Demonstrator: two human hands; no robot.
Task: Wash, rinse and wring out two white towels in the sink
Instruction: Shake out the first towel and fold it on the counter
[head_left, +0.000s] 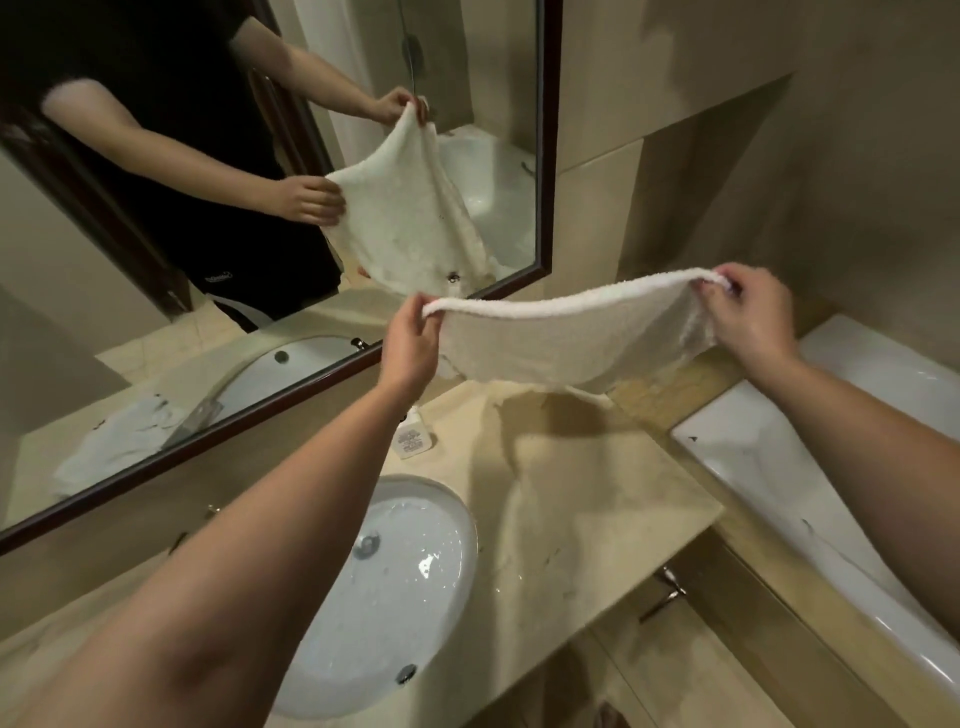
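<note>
Towel (566, 338) stretched between hands above countertop (597, 499).

head cam | looks forward-down | close over sink (395, 597) and countertop (597, 493) | single view

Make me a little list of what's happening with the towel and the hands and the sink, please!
towel: white towel, stretched out in the air above the counter
left hand: left hand pinches the towel's left top corner
right hand: right hand pinches the right top corner
sink: sink, white oval bowl, wet, nothing lying in it
bottle: small white bottle standing behind the sink
mirror: mirror shows the person holding the towel
bathtub: bathtub on the right
</note>
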